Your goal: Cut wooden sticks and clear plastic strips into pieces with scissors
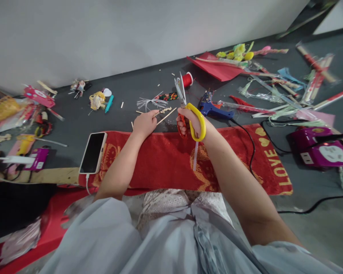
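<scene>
My right hand (185,121) is wrapped round the handles of a pair of scissors (198,127), one loop yellow and the other red. The blades point away from me and stand slightly apart. On the grey table, my left hand (146,123) is closed with its fingertips down on a thin wooden stick (157,113), mostly covered by the fingers. Short cut stick pieces (166,110) and a longer thin stick (167,116) lie between my hands. Just beyond the left hand is a bundle of silvery strips (149,102).
A red towel (162,160) covers the front edge, with a phone (93,153) on its left end. Beyond the right hand are a red thread spool (187,79) and a blue glue gun (214,108) with a trailing cord. Purple power strips (321,148) and wrapped sticks lie right.
</scene>
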The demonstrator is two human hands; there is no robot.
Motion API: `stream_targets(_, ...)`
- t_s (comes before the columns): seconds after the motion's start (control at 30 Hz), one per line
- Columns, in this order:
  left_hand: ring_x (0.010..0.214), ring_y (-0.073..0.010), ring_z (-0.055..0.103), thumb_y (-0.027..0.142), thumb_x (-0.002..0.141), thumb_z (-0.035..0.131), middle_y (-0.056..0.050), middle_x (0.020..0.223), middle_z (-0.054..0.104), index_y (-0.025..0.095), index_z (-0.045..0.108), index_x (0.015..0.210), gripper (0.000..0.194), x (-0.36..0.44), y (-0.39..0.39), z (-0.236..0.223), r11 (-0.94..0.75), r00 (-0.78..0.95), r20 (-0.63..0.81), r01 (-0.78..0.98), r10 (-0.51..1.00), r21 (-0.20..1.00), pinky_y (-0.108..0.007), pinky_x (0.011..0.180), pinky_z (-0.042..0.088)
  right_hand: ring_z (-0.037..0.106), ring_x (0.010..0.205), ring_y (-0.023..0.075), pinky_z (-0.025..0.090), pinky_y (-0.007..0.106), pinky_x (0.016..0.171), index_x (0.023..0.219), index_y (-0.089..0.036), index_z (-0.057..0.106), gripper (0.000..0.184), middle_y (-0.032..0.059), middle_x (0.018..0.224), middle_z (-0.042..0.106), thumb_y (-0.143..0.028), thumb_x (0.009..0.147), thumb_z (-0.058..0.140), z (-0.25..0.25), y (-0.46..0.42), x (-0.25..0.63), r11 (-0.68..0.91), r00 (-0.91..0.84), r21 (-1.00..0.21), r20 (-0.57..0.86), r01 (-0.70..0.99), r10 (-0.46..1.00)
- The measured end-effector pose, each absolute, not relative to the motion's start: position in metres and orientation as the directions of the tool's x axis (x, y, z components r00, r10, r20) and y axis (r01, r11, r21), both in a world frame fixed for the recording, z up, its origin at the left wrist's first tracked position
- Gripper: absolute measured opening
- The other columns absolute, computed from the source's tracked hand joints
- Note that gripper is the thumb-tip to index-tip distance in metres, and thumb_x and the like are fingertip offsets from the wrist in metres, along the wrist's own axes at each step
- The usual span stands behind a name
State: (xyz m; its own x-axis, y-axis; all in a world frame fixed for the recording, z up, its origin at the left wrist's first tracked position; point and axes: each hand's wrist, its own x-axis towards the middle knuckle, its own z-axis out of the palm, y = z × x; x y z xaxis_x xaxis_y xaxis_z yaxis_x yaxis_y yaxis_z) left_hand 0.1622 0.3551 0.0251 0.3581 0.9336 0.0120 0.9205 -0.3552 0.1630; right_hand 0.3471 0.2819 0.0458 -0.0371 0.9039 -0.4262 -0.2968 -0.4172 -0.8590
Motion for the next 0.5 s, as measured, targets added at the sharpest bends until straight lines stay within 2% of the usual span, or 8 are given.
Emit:
stream_targets(0.17,0.101,-0.0266,0.065,0.021,0.088,0.039,-0.009,0.11,0.071,0.024,0.061,0.124,0.042,0.159,0.356,0.033,-0.28,0.281,0.004,0.955,0.96,0.101,-0.038,0.088,0.047,0.036,0.039,0.0071,0.032,0.024,0.04,0.061,-0.022,0.048,0.035,-0.0041,0.05,0.042,-0.04,0.091,0.052,0.047,0.281,0.347,-0.421,-0.038,-0.856,-0.43,-0.301,0.902)
stream_targets(0.27,0.1,-0.0267,0.064,0.02,0.089,0.039,-0.01,0.108,0.07,0.022,0.061,0.116,0.035,0.159,0.355,0.036,-0.251,0.253,-0.003,0.962,0.968,0.111,-0.038,0.087,0.045,0.036,0.038,0.0071,0.032,0.024,0.04,0.061,-0.021,0.048,0.036,-0.0041,0.05,0.042,-0.041,0.091,0.052,0.046,0.282,0.348,-0.415,-0.05,-0.861,-0.42,-0.295,0.906)
stream_targets(0.4,0.087,-0.0241,0.064,0.026,0.091,0.039,-0.011,0.09,0.069,0.018,0.062,0.102,0.027,0.16,0.352,0.038,-0.193,0.189,0.042,0.959,0.981,0.207,-0.035,0.08,0.044,0.038,0.038,0.0071,0.033,0.024,0.04,0.063,-0.021,0.048,0.035,-0.0045,0.05,0.042,-0.043,0.089,0.056,0.044,0.282,0.349,-0.375,-0.066,-0.892,-0.371,-0.25,0.926)
stream_targets(0.5,0.083,-0.0203,0.063,0.027,0.093,0.032,-0.007,0.082,0.068,0.019,0.061,0.092,0.031,0.16,0.352,0.039,-0.194,0.177,0.08,0.914,0.981,0.357,-0.031,0.077,0.044,0.039,0.039,0.0071,0.034,0.024,0.04,0.065,-0.02,0.051,0.032,-0.0041,0.05,0.044,-0.039,0.089,0.058,0.046,0.279,0.347,-0.319,-0.068,-0.928,-0.312,-0.195,0.948)
